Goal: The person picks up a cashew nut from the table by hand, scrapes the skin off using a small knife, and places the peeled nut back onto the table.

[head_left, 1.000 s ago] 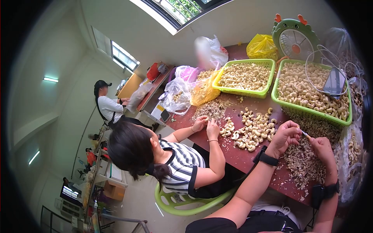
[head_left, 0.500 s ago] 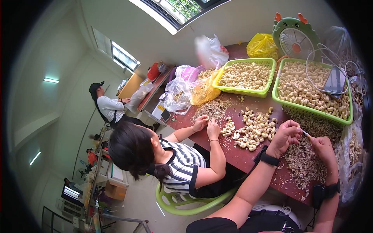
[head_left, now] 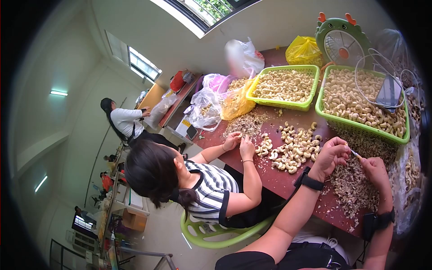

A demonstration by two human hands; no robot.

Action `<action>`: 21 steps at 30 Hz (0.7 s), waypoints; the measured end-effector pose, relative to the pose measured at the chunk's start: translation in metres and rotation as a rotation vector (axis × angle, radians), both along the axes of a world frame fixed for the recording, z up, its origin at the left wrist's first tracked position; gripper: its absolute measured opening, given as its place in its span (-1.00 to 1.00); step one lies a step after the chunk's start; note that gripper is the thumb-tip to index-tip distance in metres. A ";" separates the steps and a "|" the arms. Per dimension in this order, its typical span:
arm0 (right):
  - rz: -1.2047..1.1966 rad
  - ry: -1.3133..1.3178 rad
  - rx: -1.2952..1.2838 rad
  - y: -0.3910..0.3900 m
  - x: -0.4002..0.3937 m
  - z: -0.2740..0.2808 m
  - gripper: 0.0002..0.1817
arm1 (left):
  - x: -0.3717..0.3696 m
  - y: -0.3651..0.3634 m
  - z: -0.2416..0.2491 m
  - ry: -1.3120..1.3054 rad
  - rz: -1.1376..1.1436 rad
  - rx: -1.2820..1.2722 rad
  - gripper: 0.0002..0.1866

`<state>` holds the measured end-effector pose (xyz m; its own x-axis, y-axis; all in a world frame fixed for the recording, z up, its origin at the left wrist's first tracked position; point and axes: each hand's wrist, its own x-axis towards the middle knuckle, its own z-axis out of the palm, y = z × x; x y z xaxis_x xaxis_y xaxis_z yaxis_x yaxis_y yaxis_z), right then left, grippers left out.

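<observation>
Left hand [head_left: 332,154] curled around a cashew — nut itself hidden in the fist. Right hand [head_left: 372,167] pinches a small blade [head_left: 354,154] at it, above the husk pile [head_left: 355,186]. Best short, shallow strokes; peeled nuts [head_left: 294,146] lie left of pile.

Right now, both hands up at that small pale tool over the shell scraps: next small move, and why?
Probably a short scrape with the small pale tool across whatever the left hand pinches. The right hand holds the tool's tip right at the left fingertips, above the brown shell scraps on the dark red table. The pinched piece is too small to identify. Peeled pale cashews lie nearby.
</observation>
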<state>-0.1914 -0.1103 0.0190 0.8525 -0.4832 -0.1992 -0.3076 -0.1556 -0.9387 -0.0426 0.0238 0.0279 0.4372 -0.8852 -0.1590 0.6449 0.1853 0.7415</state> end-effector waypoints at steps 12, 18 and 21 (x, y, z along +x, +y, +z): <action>-0.010 -0.018 0.078 -0.005 -0.003 0.005 -0.55 | 0.001 0.001 0.000 0.005 0.008 0.014 -0.83; -0.019 -0.005 0.035 -0.007 -0.002 0.001 -0.54 | 0.002 0.001 -0.001 0.002 0.010 0.023 -0.82; -0.016 -0.010 0.030 -0.007 -0.002 0.002 -0.54 | 0.003 0.001 -0.002 0.003 0.008 0.026 -0.82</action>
<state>-0.1938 -0.1171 0.0205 0.8466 -0.4910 -0.2054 -0.3005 -0.1224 -0.9459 -0.0400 0.0250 0.0264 0.4442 -0.8770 -0.1831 0.6454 0.1715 0.7443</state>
